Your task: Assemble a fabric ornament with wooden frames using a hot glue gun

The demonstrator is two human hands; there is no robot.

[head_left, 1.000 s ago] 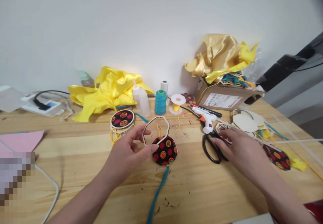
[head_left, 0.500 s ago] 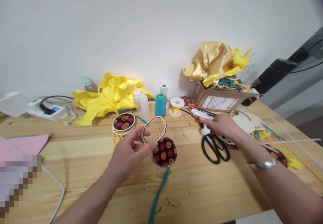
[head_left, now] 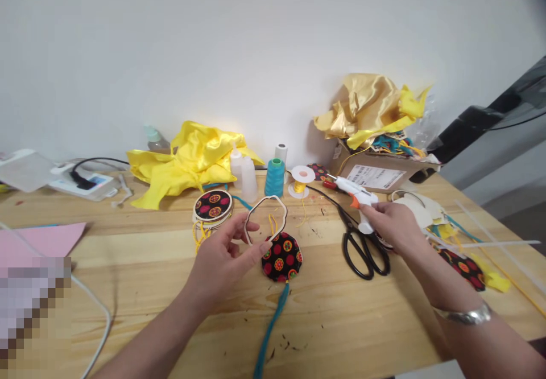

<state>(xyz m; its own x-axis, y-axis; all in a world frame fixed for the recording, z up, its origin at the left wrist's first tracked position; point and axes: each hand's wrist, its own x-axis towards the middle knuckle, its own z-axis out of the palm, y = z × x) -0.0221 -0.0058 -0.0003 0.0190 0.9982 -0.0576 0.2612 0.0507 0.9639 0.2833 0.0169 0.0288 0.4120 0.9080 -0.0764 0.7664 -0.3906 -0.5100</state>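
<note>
Between thumb and fingers my left hand (head_left: 232, 248) pinches a thin wooden frame (head_left: 284, 211) with a wavy outline, held above the table. Just under it lies a round, black patterned fabric piece (head_left: 281, 258) with red and orange flowers and a teal ribbon (head_left: 272, 328) trailing toward me. My right hand (head_left: 392, 225) grips a white hot glue gun (head_left: 356, 188) with an orange trigger, its nozzle pointing left. Black-handled scissors (head_left: 358, 254) rest on the table below the glue gun. Left of the frame sits another round patterned piece (head_left: 213, 205) with a wooden rim and yellow cords.
Along the wall stand yellow satin (head_left: 191, 157), white squeeze bottles (head_left: 249, 180), a teal thread cone (head_left: 275, 178) and a yellow cord spool (head_left: 302, 181). A cardboard box (head_left: 375, 171) heaped with fabric is at back right. Translucent glue sticks (head_left: 486, 244) lie at right; a power strip (head_left: 83, 182) sits left.
My right hand has lifted the glue gun from beside the scissors and turned it, so its body now shows. My left hand still holds the wooden frame in nearly the same place.
</note>
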